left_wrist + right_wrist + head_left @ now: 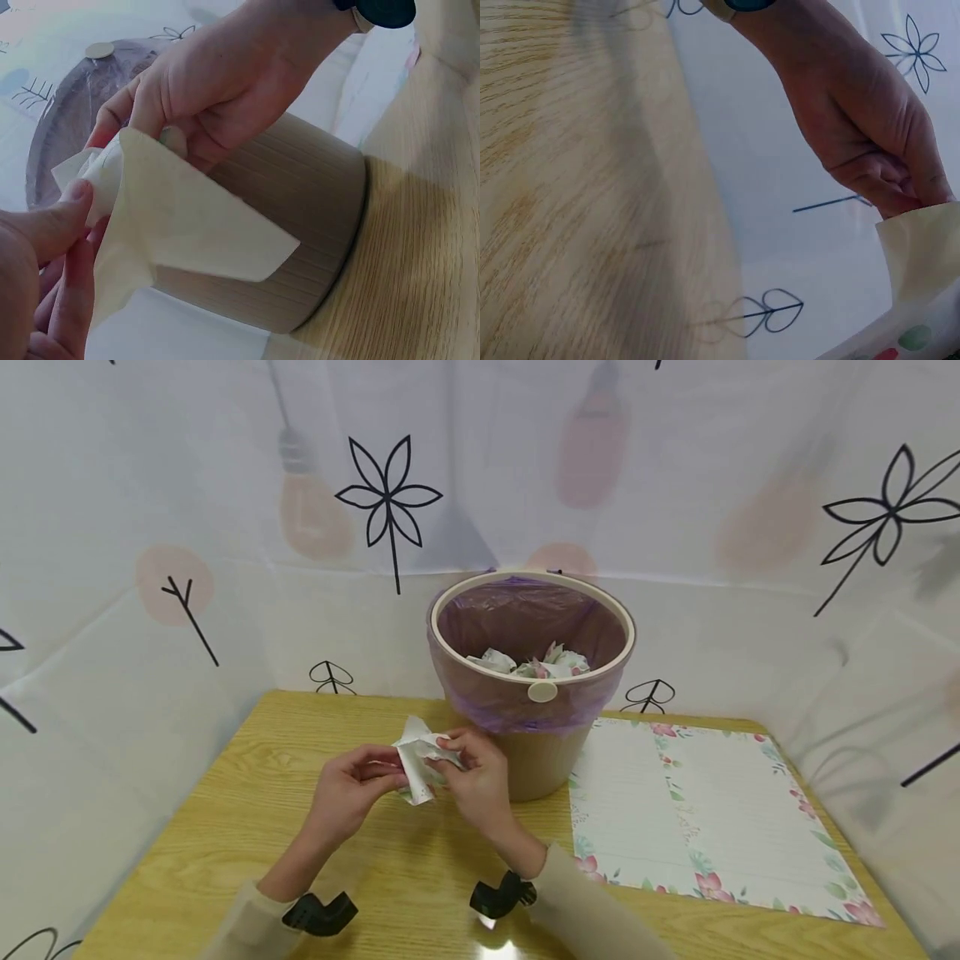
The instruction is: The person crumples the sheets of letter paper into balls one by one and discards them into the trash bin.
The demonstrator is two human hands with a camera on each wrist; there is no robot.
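Observation:
A partly crumpled sheet of floral paper (417,765) is held above the table between both hands. My left hand (351,789) pinches its left side between thumb and fingers. On the other side my right hand (480,781) grips it with curled fingers. In the left wrist view a wide flap of the paper (202,217) sticks out below the right hand (225,82). The right wrist view catches the left hand (877,127) at a pale edge of the paper (922,247). Behind the hands stands a beige waste bin (543,764).
Crumpled floral papers (555,664) lie inside the bin, which has a purple liner (480,702) under a cream rim. Flat floral sheets (720,810) lie on the right of the wooden table (247,810). A patterned white cloth (225,485) hangs behind.

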